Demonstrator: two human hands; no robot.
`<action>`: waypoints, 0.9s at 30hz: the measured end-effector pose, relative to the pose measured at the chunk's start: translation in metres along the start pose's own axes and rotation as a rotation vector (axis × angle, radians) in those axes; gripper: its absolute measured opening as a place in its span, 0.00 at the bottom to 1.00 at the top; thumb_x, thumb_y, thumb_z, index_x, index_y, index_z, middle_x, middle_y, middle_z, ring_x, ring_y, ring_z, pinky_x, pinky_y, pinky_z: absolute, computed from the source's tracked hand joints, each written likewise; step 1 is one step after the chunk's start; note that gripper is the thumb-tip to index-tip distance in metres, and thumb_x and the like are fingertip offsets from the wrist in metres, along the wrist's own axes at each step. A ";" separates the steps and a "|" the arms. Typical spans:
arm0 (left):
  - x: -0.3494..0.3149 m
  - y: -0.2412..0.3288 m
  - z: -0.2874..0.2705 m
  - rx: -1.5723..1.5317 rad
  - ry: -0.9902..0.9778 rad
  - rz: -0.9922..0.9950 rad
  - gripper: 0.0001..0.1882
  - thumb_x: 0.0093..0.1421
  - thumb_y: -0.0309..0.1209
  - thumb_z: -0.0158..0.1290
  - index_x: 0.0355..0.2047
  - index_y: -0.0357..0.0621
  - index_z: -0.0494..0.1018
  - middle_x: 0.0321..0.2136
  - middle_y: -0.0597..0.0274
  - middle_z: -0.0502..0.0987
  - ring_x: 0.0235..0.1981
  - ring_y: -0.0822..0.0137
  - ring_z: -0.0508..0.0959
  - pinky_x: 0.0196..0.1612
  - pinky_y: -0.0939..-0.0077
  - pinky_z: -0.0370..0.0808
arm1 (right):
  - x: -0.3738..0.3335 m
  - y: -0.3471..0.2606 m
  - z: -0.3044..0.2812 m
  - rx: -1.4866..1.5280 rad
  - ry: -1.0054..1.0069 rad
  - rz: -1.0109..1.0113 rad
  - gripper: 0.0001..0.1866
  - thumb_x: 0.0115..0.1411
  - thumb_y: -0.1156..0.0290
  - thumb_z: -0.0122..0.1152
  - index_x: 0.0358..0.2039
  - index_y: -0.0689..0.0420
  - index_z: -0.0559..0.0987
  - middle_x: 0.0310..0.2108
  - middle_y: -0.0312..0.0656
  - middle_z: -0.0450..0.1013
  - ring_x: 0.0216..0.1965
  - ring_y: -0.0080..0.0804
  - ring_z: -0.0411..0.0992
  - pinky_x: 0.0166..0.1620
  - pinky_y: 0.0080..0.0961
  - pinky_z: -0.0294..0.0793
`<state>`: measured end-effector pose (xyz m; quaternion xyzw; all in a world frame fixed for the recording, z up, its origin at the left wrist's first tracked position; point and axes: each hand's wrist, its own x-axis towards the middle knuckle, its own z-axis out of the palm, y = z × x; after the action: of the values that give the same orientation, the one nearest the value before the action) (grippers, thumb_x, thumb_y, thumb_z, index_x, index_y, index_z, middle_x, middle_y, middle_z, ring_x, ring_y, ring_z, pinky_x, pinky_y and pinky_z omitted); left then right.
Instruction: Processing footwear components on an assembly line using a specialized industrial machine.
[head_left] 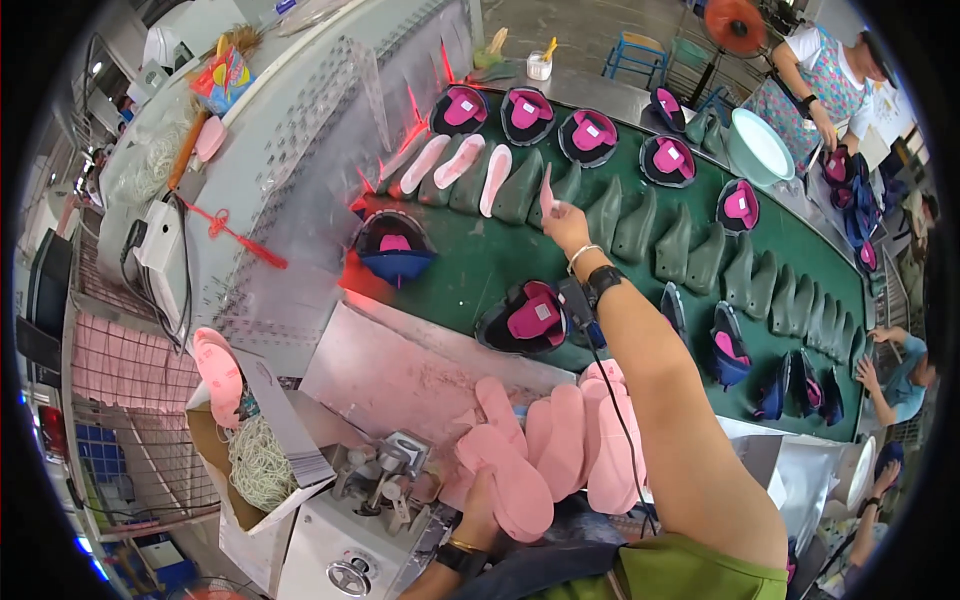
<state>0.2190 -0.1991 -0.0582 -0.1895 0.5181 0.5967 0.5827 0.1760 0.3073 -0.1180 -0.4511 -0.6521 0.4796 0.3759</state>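
Observation:
My right hand (568, 230) reaches far over the green conveyor belt (450, 290). It pinches one thin pink insole (546, 188), held upright beside the row of dark green shoe lasts (520, 192). Three lasts to its left bear insoles (495, 180) on their upper faces. Close to my body, my left hand (482, 508) is closed round the near end of a small stack of pink insoles (510, 478). More loose insoles (562, 440) lie just right of that stack.
Navy shoe uppers with magenta linings (530, 318) stand along the belt. Near my left arm are a sewing-type machine (350, 545) and a carton of string (262, 465). A metal hood (300, 180) rises at left. Co-workers' hands (822, 130) show at right.

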 end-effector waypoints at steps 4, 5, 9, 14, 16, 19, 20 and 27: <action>-0.003 0.004 0.005 -0.031 -0.020 0.004 0.20 0.69 0.38 0.47 0.52 0.34 0.69 0.47 0.56 0.77 0.50 0.61 0.78 0.55 0.66 0.76 | -0.087 -0.030 0.007 0.233 -0.272 -0.113 0.17 0.55 0.72 0.63 0.45 0.64 0.79 0.41 0.48 0.78 0.40 0.39 0.76 0.45 0.35 0.76; -0.001 0.001 0.004 -0.014 -0.006 0.043 0.19 0.70 0.38 0.46 0.51 0.34 0.69 0.46 0.56 0.77 0.49 0.62 0.78 0.54 0.66 0.76 | -0.136 -0.047 0.005 -0.072 -0.349 -0.372 0.15 0.59 0.65 0.62 0.42 0.62 0.79 0.36 0.47 0.77 0.37 0.42 0.74 0.43 0.38 0.75; 0.009 -0.018 -0.007 0.119 0.003 0.297 0.21 0.73 0.42 0.43 0.54 0.36 0.68 0.48 0.57 0.76 0.49 0.63 0.77 0.55 0.67 0.75 | -0.336 -0.114 -0.030 -0.520 -0.791 -0.431 0.17 0.63 0.57 0.58 0.35 0.62 0.78 0.33 0.49 0.74 0.34 0.46 0.74 0.38 0.42 0.72; -0.012 -0.026 -0.018 -0.117 -0.159 0.279 0.32 0.73 0.52 0.40 0.64 0.39 0.60 0.54 0.55 0.73 0.54 0.61 0.75 0.58 0.64 0.73 | -0.378 -0.127 -0.052 -0.159 -0.926 0.142 0.11 0.60 0.67 0.59 0.39 0.61 0.75 0.31 0.45 0.75 0.32 0.36 0.77 0.35 0.36 0.75; -0.034 -0.031 -0.018 -0.121 -0.179 0.166 0.32 0.73 0.54 0.38 0.64 0.39 0.59 0.54 0.53 0.73 0.52 0.58 0.76 0.56 0.60 0.75 | -0.362 -0.115 -0.048 -0.097 -0.927 0.175 0.16 0.58 0.70 0.60 0.46 0.60 0.72 0.28 0.47 0.75 0.30 0.37 0.77 0.32 0.35 0.74; -0.062 -0.044 -0.017 -0.142 -0.264 0.010 0.36 0.71 0.58 0.34 0.62 0.39 0.61 0.50 0.51 0.75 0.48 0.53 0.78 0.52 0.55 0.77 | -0.362 -0.103 -0.025 -0.030 -1.180 -0.081 0.23 0.57 0.69 0.60 0.53 0.59 0.68 0.29 0.51 0.76 0.32 0.42 0.78 0.33 0.38 0.74; -0.067 -0.048 -0.018 -0.110 -0.244 -0.078 0.35 0.70 0.58 0.31 0.58 0.39 0.64 0.45 0.51 0.75 0.47 0.51 0.79 0.51 0.53 0.78 | -0.369 -0.102 -0.013 -0.109 -1.141 -0.126 0.24 0.57 0.68 0.60 0.54 0.59 0.67 0.30 0.52 0.76 0.32 0.45 0.78 0.33 0.40 0.74; -0.069 -0.063 -0.024 -0.133 -0.238 -0.140 0.27 0.71 0.49 0.35 0.53 0.38 0.68 0.42 0.50 0.77 0.44 0.49 0.81 0.51 0.55 0.79 | -0.390 -0.115 0.063 -0.134 -0.790 -0.114 0.25 0.58 0.67 0.57 0.56 0.60 0.66 0.33 0.58 0.77 0.34 0.58 0.77 0.35 0.47 0.74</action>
<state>0.2836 -0.2673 -0.0354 -0.1911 0.3901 0.6059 0.6664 0.2122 -0.0958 -0.0454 -0.2187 -0.8001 0.5510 0.0922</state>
